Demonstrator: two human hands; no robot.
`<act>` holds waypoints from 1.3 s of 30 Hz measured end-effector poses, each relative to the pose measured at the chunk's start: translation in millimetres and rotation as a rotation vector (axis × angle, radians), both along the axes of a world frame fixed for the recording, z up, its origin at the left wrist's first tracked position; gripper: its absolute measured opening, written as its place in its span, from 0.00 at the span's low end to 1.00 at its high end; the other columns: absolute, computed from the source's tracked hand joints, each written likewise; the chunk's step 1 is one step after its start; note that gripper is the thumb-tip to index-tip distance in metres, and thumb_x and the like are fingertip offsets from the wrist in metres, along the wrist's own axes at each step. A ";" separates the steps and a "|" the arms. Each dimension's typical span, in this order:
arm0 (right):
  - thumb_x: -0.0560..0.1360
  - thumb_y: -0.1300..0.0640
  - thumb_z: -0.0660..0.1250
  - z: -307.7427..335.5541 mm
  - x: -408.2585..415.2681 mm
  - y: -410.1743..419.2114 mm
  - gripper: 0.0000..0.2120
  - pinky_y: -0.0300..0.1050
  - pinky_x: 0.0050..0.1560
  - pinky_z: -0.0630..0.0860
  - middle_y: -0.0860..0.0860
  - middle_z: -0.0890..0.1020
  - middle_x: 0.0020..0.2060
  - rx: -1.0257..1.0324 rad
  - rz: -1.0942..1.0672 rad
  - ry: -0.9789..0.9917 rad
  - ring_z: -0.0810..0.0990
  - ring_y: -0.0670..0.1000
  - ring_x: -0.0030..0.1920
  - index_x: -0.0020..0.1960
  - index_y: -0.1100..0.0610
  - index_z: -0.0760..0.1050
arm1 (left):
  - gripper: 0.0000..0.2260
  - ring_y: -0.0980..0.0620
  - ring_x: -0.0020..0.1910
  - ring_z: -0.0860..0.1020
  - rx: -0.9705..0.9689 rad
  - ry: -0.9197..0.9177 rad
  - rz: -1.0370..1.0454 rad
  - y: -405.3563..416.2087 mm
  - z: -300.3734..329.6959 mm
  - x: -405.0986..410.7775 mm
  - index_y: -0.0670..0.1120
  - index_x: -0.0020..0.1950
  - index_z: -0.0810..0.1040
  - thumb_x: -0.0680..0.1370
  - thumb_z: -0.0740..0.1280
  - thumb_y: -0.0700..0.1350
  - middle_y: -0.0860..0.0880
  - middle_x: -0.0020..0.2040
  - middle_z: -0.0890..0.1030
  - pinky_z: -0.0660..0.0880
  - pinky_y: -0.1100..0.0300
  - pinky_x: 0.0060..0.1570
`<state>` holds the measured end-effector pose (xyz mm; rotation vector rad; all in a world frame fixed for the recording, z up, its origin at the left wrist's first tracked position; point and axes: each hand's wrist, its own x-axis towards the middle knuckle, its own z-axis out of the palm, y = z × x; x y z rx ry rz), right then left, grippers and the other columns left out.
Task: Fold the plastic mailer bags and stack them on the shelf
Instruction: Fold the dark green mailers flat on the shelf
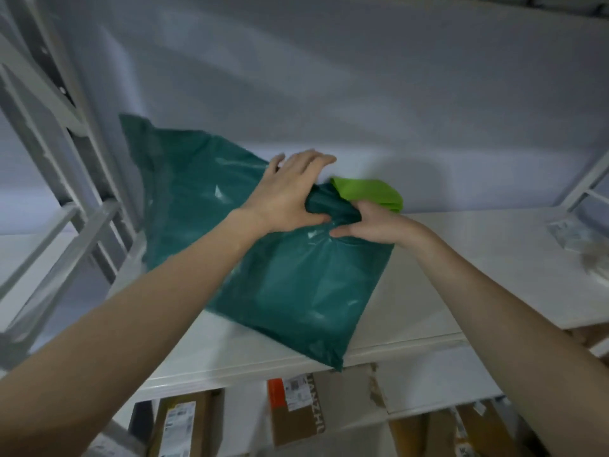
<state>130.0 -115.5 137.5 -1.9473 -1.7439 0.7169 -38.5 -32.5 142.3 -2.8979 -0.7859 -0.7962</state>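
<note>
A large dark green plastic mailer bag [290, 282] lies across the white shelf [461, 278], its lower corner hanging over the front edge and its far left part rising against the wall. My left hand [290, 192] presses on the bag's upper middle, thumb pinching a bunched fold. My right hand [372, 222] grips the same bunched fold from the right. A folded light green bag [372, 192] lies on the shelf just behind my right hand, partly hidden.
White metal shelf uprights [69, 179] stand at left and at the far right. A clear plastic packet [580, 242] lies at the shelf's right end. Cardboard boxes [313, 410] with labels sit on the lower level below.
</note>
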 end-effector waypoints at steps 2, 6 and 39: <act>0.72 0.52 0.71 -0.5 -2.8 -4.5 0.19 0.39 0.51 0.75 0.48 0.81 0.53 0.057 -0.038 0.136 0.79 0.47 0.52 0.61 0.52 0.74 | 0.37 0.49 0.75 0.55 0.081 -0.146 -0.011 -5.0 1.3 -9.0 0.49 0.73 0.60 0.70 0.69 0.60 0.48 0.74 0.61 0.43 0.46 0.73; 0.70 0.54 0.72 -11.9 -9.1 -12.2 0.18 0.39 0.50 0.77 0.43 0.81 0.50 0.132 -0.159 0.505 0.80 0.45 0.51 0.58 0.48 0.73 | 0.28 0.48 0.76 0.53 0.148 -0.413 0.150 -10.6 -5.6 -26.4 0.46 0.73 0.62 0.75 0.62 0.54 0.46 0.76 0.58 0.43 0.45 0.72; 0.75 0.43 0.59 -177.5 -46.0 -16.2 0.27 0.53 0.49 0.72 0.59 0.74 0.58 0.451 -0.452 -0.553 0.73 0.60 0.56 0.66 0.61 0.68 | 0.23 0.42 0.65 0.66 -0.355 -0.341 0.770 -22.4 -187.2 -87.4 0.44 0.70 0.65 0.78 0.60 0.54 0.43 0.67 0.67 0.63 0.47 0.62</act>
